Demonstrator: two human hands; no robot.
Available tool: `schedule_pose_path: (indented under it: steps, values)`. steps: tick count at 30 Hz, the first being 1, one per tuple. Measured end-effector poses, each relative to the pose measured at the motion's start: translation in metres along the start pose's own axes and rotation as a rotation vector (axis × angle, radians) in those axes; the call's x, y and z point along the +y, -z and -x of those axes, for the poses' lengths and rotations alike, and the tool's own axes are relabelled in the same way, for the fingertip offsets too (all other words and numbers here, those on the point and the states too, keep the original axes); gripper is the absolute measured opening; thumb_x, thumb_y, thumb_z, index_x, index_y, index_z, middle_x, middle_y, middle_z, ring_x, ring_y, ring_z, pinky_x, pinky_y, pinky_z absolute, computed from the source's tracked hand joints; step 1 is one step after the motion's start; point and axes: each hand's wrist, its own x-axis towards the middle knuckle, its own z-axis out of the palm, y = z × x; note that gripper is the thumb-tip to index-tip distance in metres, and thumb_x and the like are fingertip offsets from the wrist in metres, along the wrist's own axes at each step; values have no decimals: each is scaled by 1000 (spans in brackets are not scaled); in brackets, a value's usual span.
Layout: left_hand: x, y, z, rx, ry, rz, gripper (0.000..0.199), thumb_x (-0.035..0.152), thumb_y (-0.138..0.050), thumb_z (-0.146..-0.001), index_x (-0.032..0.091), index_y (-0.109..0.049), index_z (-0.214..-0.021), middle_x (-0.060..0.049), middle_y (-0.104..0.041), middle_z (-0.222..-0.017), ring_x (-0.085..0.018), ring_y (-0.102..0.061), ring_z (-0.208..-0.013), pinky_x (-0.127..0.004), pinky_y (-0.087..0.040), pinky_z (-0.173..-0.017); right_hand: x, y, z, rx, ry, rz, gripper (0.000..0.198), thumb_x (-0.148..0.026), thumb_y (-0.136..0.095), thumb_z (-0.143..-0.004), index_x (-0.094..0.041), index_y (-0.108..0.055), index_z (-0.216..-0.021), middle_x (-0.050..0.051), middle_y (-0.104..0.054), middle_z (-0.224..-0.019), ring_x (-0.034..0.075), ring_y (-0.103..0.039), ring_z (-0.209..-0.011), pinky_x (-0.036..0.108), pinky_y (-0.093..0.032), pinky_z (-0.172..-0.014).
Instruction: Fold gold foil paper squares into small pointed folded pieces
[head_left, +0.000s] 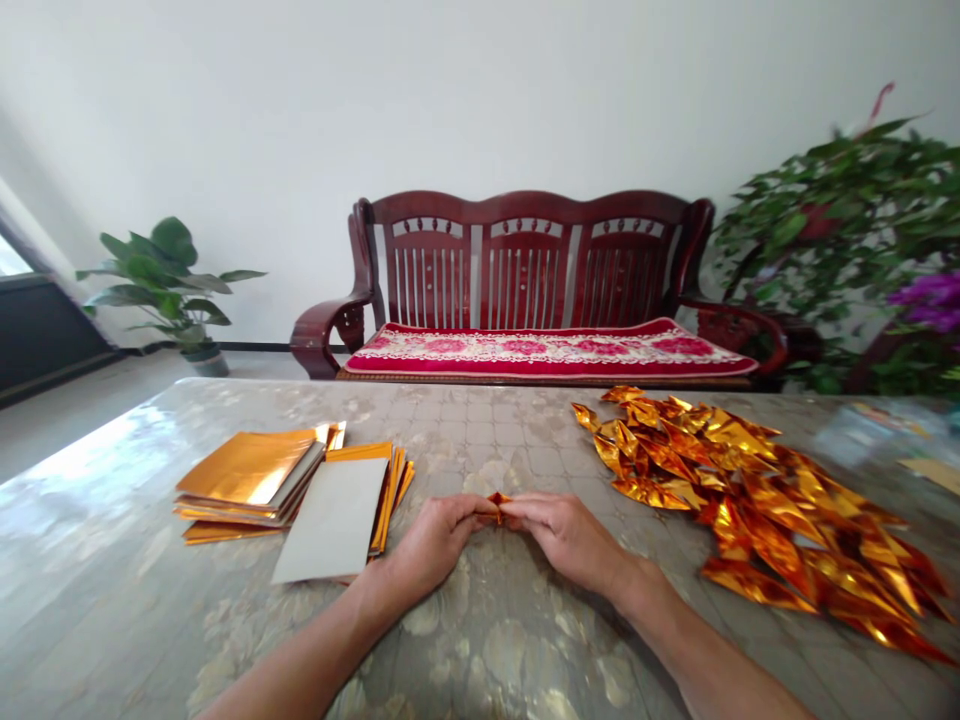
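Between my two hands is a small folded piece of gold foil paper [499, 508], mostly hidden by the fingers. My left hand [444, 530] pinches its left end, and my right hand [559, 528] pinches its right end. Both hands are just above the table or resting on it; which one I cannot tell. Left of my left hand lie stacks of flat foil sheets: one with a gold sheet [247, 466] on top, the other topped by a grey-white sheet [335, 520]. To the right spreads a heap of folded gold foil pieces [750, 490] with pointed ends.
A patterned, glossy cover lies over the table [480, 650]. Clear plastic bags [877, 435] lie at its right edge. Beyond stands a dark red wooden bench [517, 270] with a floral cushion [555, 347]. Potted plants [169, 270] flank it.
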Motion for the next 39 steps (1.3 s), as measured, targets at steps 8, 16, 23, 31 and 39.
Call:
schedule_pose_path:
  steps: [8,16,23,31,39]
  values:
    - [-3,1,5,-17,-94,-158,25,21,-47,-96,25,-70,-102,0,-76,-98,-14,-69,-90,-22,-50,-82,-2,-6,3,41,-26,86,32,-18,-49,-98,-30,-70,-118,-1,-73,-116,16,-71,-101,27,-56,-87]
    - [1,-9,2,184,106,7,13,23,-54,-91,22,-59,-103,2,-74,-84,-14,-68,-77,-21,-48,-70,-2,-16,6,207,-2,126,34,-11,-47,-94,-27,-72,-111,0,-77,-102,15,-73,-90,25,-57,-81]
    - [2,-2,-3,84,174,-146,22,26,-51,-92,20,-70,-85,0,-71,-73,-14,-63,-67,-22,-44,-64,4,-23,9,260,-88,174,40,-12,-52,-92,-24,-63,-128,3,-74,-114,16,-72,-97,25,-57,-87]
    - [-1,-5,3,36,78,-309,27,32,-48,-98,23,-73,-91,-2,-75,-86,-16,-68,-81,-22,-44,-74,-4,-19,4,159,-228,154,21,-19,-60,-92,-26,-73,-107,0,-77,-97,18,-73,-89,26,-56,-80]
    - [3,-9,3,5,51,-456,24,28,-49,-98,22,-70,-88,-2,-73,-85,-17,-66,-82,-22,-43,-72,-9,-19,1,131,-203,201,16,-18,-60,-92,-24,-75,-95,2,-76,-87,18,-71,-83,24,-53,-75]
